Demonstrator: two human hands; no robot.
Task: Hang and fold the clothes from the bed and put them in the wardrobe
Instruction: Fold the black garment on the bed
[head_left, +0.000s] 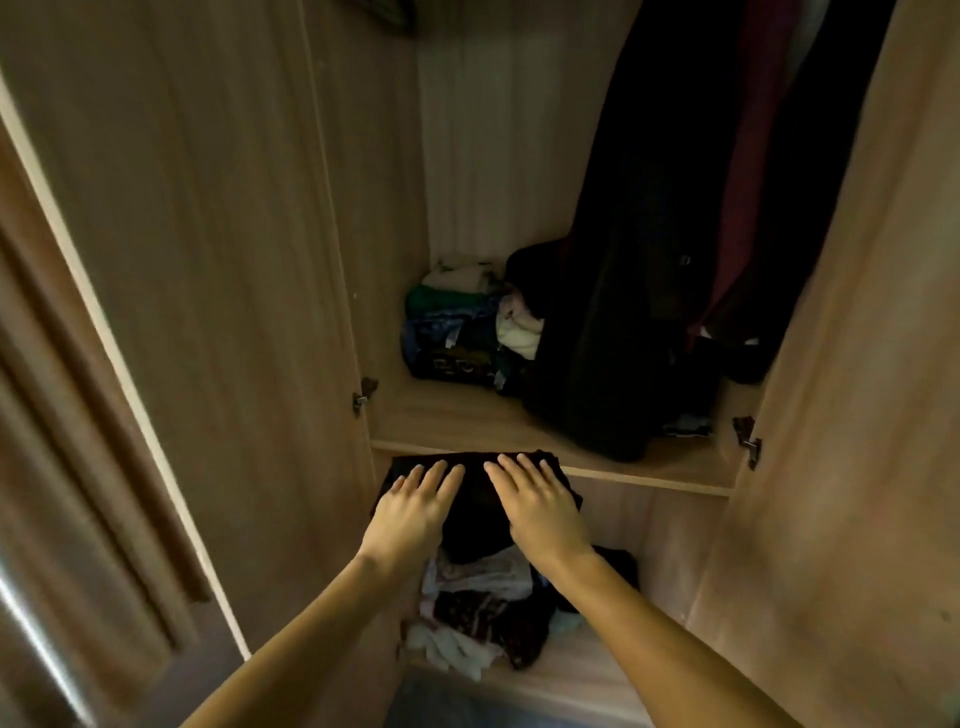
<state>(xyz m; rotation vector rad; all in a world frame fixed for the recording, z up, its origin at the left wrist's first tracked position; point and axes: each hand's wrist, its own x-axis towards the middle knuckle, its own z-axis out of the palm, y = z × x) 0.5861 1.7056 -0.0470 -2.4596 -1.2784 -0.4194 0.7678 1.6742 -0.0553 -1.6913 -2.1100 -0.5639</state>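
A folded black garment lies on top of a pile of folded clothes in the lower compartment of the open wooden wardrobe. My left hand rests flat on the garment's left half, fingers spread. My right hand lies flat on its right half, fingers spread and pointing into the wardrobe. Neither hand grips the cloth. The garment's far edge sits just under the front lip of the shelf above.
On the upper shelf stands a stack of folded clothes, green, blue and white. Dark and maroon garments hang at the right and reach the shelf. The open left door and right door flank the opening.
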